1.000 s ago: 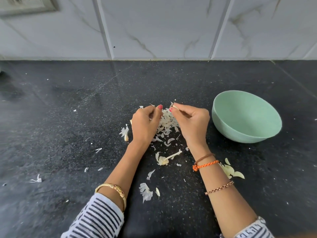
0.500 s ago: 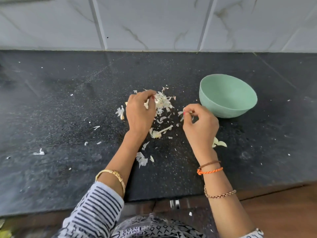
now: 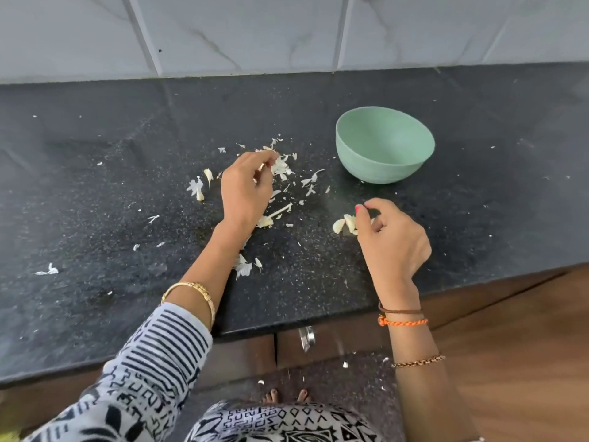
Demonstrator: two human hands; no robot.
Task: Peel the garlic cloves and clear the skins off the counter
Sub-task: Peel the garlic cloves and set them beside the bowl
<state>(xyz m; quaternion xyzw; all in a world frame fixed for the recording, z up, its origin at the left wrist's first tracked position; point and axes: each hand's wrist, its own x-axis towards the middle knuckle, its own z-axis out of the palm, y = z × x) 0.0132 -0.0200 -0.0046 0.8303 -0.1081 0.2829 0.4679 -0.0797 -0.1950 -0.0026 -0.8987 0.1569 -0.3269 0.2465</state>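
Observation:
Papery garlic skins (image 3: 282,169) lie scattered over the middle of the black counter (image 3: 95,186). My left hand (image 3: 245,189) hovers at the pile with its fingers curled, and a small pale garlic clove shows between them. Two or three peeled cloves (image 3: 339,225) lie to the right, in front of the bowl. My right hand (image 3: 393,240) sits over them, thumb and curled fingers pinching the nearest peeled clove. The mint-green bowl (image 3: 376,169) stands behind, and the part of its inside that I see holds nothing.
Stray skins (image 3: 243,267) lie beside my left forearm, and more (image 3: 47,270) sit far left. The counter's front edge runs just below my wrists, with a drawer handle (image 3: 306,338) under it. A few skin bits lie on the floor near my feet. A tiled wall backs the counter.
My right hand left the skin pile and moved right and toward me, down to the peeled cloves. My left hand stayed at the pile. My head pulled back, showing the counter edge and floor.

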